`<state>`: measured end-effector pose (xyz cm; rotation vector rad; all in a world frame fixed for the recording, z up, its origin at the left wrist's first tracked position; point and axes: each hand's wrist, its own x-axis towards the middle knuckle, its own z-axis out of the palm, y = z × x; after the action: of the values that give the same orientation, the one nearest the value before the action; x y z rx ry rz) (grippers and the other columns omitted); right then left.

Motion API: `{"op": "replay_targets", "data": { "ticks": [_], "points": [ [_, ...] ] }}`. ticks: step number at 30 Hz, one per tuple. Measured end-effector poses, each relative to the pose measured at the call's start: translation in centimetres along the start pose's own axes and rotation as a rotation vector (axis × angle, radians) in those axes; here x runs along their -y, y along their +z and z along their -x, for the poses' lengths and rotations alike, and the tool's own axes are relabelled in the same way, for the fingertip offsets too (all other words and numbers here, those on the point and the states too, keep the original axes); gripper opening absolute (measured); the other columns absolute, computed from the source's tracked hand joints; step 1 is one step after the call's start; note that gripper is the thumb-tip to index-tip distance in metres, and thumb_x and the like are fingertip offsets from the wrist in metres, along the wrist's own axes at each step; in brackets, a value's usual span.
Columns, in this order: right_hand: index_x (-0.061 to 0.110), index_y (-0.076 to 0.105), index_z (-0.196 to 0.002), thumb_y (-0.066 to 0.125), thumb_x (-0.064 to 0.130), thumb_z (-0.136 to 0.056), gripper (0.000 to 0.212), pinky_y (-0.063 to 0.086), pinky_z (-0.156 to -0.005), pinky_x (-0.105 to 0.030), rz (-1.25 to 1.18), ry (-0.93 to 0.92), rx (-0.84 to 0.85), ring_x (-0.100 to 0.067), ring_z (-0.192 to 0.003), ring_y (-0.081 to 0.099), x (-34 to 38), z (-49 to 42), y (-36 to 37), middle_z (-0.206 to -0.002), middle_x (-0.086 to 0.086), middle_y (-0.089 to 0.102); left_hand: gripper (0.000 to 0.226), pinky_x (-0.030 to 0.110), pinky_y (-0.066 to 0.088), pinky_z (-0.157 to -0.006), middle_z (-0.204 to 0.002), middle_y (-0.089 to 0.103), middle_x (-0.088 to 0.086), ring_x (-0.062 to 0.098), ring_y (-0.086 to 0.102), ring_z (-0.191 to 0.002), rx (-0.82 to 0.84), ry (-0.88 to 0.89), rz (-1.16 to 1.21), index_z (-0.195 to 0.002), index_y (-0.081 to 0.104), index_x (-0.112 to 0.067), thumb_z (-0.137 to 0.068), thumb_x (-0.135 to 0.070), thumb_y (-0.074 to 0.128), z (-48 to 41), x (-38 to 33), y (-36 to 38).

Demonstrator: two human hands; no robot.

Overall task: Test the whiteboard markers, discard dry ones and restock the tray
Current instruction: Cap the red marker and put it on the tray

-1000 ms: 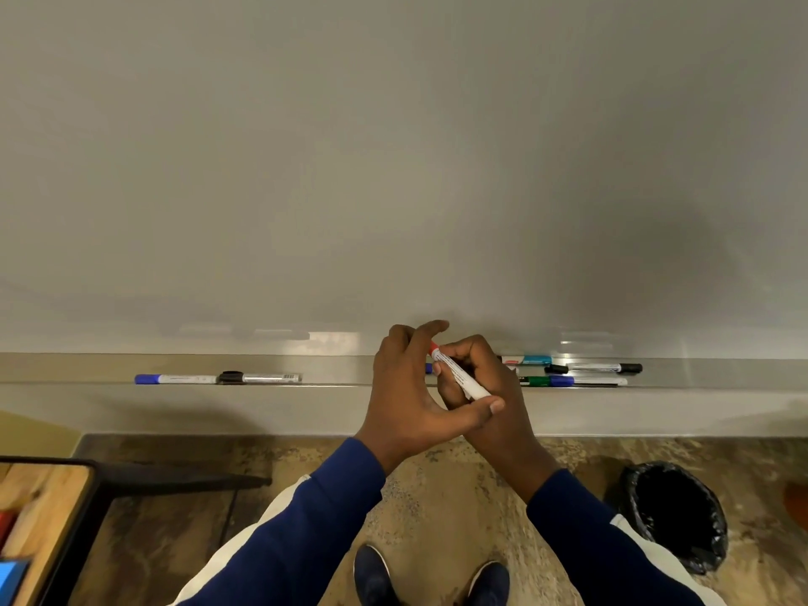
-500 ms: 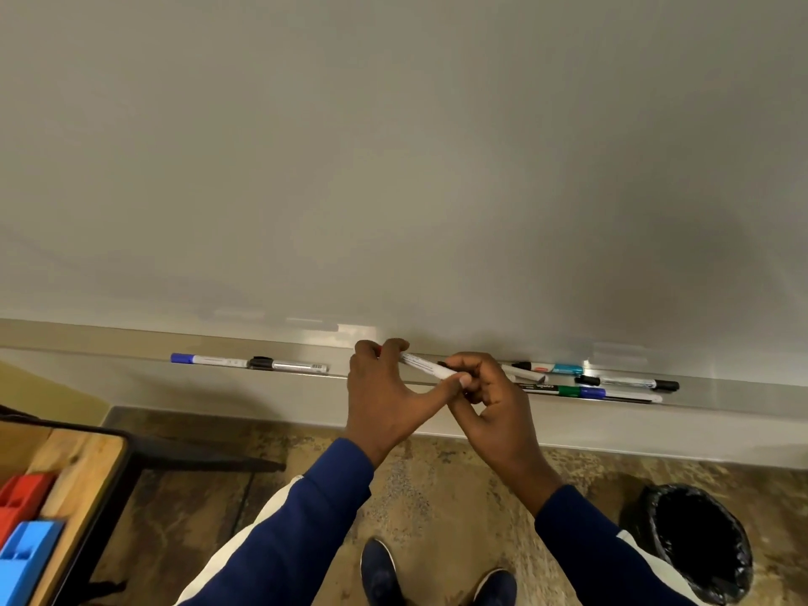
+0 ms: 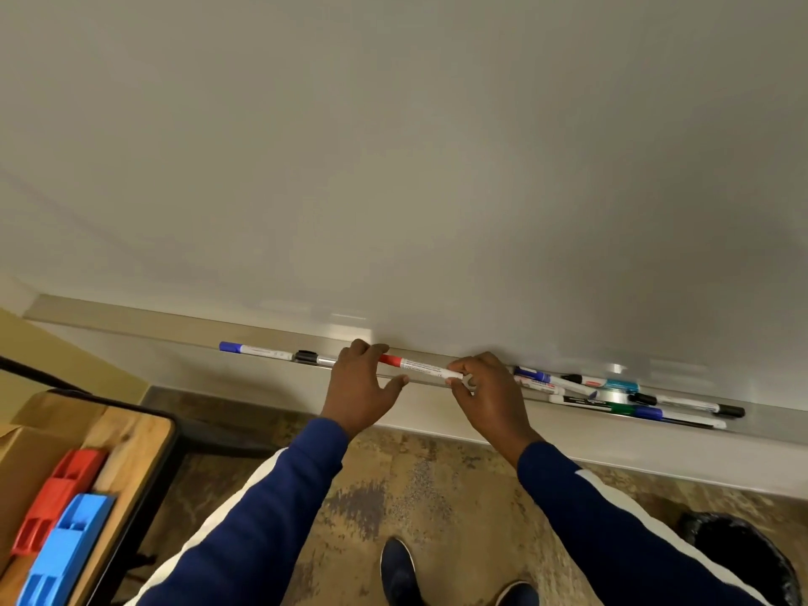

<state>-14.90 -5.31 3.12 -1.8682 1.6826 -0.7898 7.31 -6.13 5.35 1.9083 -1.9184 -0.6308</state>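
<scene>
Two hands grip a red marker (image 3: 422, 366), left hand (image 3: 358, 387) curled round its cap, right hand (image 3: 489, 395) pinching the barrel; we should keep both aligned.

Whiteboard (image 3: 393, 146) fills the far side; tray (image 3: 131, 325) runs left to right along its bottom edge. Held marker (image 3: 419, 366) lies lengthwise over the tray's middle, with the left hand (image 3: 360, 387) on its left end and the right hand (image 3: 489, 391) pinching its right end. Left of the hands, two markers (image 3: 255, 351) lie end to end in the tray. To the right, a marker pile (image 3: 612, 395) sits in the tray, some crossing. Near left: table (image 3: 135, 435) with two plastic holders (image 3: 57, 518) side by side on it. Near right: bin (image 3: 739, 557) on the floor.
</scene>
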Motion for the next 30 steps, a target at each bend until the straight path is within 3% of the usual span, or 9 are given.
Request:
{"op": "replay_targets", "data": {
  "ticks": [6,16,21,23,25,27,30],
  "points": [
    [0.023,0.073,-0.11,0.066,0.026,-0.095,0.017,0.051,-0.068,-0.029,0.236,0.052,0.102,-0.014,-0.089,0.054,-0.9,-1.5,3.2,-0.099,0.003,0.056,0.051,0.039,0.042,-0.092,-0.119,0.058,0.003,0.027,0.052,-0.11,0.113,0.105,-0.257,-0.128,0.062,-0.02,-0.087,-0.049,0.068,-1.7,2.6,1.1],
    [0.024,0.074,-0.117,0.063,0.021,-0.098,0.022,0.052,-0.069,-0.034,0.297,0.076,0.117,-0.019,-0.088,0.052,-1.3,-1.3,4.5,-0.095,-0.002,0.058,0.049,0.04,0.041,-0.093,-0.12,0.053,0.002,0.025,0.049,-0.109,0.171,0.249,-0.44,-0.127,0.06,-0.023,-0.087,-0.052,0.063,-1.9,4.9,2.2],
    [0.019,0.073,-0.12,0.069,0.019,-0.092,0.028,0.051,-0.067,-0.034,0.356,0.045,0.094,-0.022,-0.087,0.055,-1.1,-1.2,5.1,-0.096,-0.004,0.061,0.067,0.047,0.044,-0.102,-0.139,0.05,0.011,0.034,0.05,-0.124,0.141,0.29,-0.474,-0.137,0.054,-0.021,-0.081,-0.054,0.07,-1.7,6.2,2.6],
    [0.017,0.071,-0.122,0.07,0.022,-0.09,0.032,0.053,-0.074,-0.036,0.407,0.011,0.101,-0.025,-0.094,0.058,-0.8,-1.1,5.3,-0.103,-0.005,0.063,0.078,0.053,0.041,-0.108,-0.152,0.042,0.016,0.04,0.044,-0.136,0.116,0.269,-0.482,-0.145,0.048,-0.019,-0.081,-0.058,0.069,-1.6,7.1,2.8],
    [0.015,0.065,-0.13,0.069,0.025,-0.091,0.041,0.052,-0.089,-0.039,0.425,-0.039,0.131,-0.029,-0.111,0.059,-0.4,-0.9,5.4,-0.121,-0.008,0.064,0.089,0.057,0.03,-0.117,-0.163,0.025,0.016,0.042,0.026,-0.148,0.135,0.2,-0.49,-0.157,0.027,-0.021,-0.085,-0.066,0.056,-1.5,8.0,2.7],
    [0.013,0.057,-0.141,0.065,0.027,-0.094,0.05,0.044,-0.105,-0.041,0.406,-0.085,0.196,-0.03,-0.131,0.052,0.2,-0.8,5.8,-0.142,-0.01,0.057,0.094,0.06,0.016,-0.121,-0.168,0.01,0.014,0.044,0.011,-0.152,0.137,0.114,-0.487,-0.161,0.007,-0.026,-0.086,-0.074,0.039,-1.5,9.2,2.6],
    [0.013,0.04,-0.154,0.057,0.032,-0.099,0.06,0.03,-0.12,-0.04,0.404,-0.119,0.318,-0.029,-0.148,0.034,1.2,-0.7,6.6,-0.16,-0.01,0.037,0.093,0.064,0.004,-0.119,-0.168,-0.005,0.015,0.05,-0.003,-0.151,0.156,-0.02,-0.5,-0.161,0.004,-0.032,-0.086,-0.082,0.028,-1.3,10.8,2.2]
  ]
}}
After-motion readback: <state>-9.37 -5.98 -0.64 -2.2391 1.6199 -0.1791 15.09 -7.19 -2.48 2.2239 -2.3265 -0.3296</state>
